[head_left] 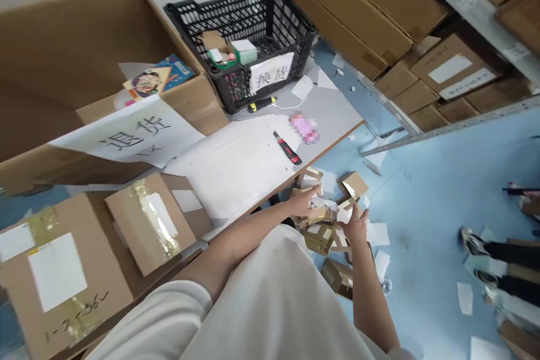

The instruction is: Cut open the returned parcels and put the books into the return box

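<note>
Both of my hands reach down past the table edge, over a pile of small cardboard boxes on the floor. My left hand has its fingers stretched out beside the boxes at the near side of the pile; whether it touches one I cannot tell. Fingers apart, my right hand is at the other side of the pile, with nothing visible in its grasp. A single small box lies just beyond the right hand. Whitish wrapping or paper shows between the hands, partly hidden.
On the table lie a red-black utility knife, a yellow-black cutter and a blurred pink item. A black crate, a large open carton and taped boxes surround them. Shelving and a person's shoes are right.
</note>
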Motion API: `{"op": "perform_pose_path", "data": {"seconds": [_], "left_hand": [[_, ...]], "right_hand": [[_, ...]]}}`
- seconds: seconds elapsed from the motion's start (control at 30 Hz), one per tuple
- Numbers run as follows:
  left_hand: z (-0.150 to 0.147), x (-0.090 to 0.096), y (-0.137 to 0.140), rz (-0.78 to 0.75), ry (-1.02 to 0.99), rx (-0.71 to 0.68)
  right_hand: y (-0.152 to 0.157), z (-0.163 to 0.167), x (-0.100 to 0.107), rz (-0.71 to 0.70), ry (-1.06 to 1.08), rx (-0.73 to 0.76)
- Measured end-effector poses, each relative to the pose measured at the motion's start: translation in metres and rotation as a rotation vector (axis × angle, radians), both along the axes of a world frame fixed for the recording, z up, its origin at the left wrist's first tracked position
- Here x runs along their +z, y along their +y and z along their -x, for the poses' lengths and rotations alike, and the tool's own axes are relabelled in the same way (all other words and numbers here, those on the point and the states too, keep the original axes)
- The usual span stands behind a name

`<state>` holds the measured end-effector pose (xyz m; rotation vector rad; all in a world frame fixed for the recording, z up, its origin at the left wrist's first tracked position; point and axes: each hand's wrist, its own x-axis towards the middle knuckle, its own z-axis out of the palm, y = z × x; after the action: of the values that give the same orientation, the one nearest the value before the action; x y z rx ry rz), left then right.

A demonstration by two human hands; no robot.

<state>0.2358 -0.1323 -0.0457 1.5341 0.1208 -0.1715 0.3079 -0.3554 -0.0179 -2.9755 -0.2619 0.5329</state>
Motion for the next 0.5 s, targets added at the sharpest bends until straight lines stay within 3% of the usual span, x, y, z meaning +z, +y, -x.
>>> {"op": "perform_pose_path", "data": {"seconds": [0.1, 0.23, 0.37, 0.5], "left_hand": [[0.012, 0.021, 0.032, 0.021, -0.014, 0.156], [0.049, 0.053, 0.089, 0.057, 0.003, 0.576], [0.131, 0.091, 0.126, 0.121, 0.021, 1.014], [0.233, 0.111, 0.105, 0.154, 0.105, 1.305]], "right_hand": [[0.032, -0.014, 0.008, 0.007, -0.035, 0.107], [0.128, -0.033, 0.028, -0.186, -0.089, 0.492], [0.248, -0.007, 0.058, -0.28, 0.01, 0.927], [0.346, 0.057, 0.075, -0.356, 0.127, 1.251]]}}
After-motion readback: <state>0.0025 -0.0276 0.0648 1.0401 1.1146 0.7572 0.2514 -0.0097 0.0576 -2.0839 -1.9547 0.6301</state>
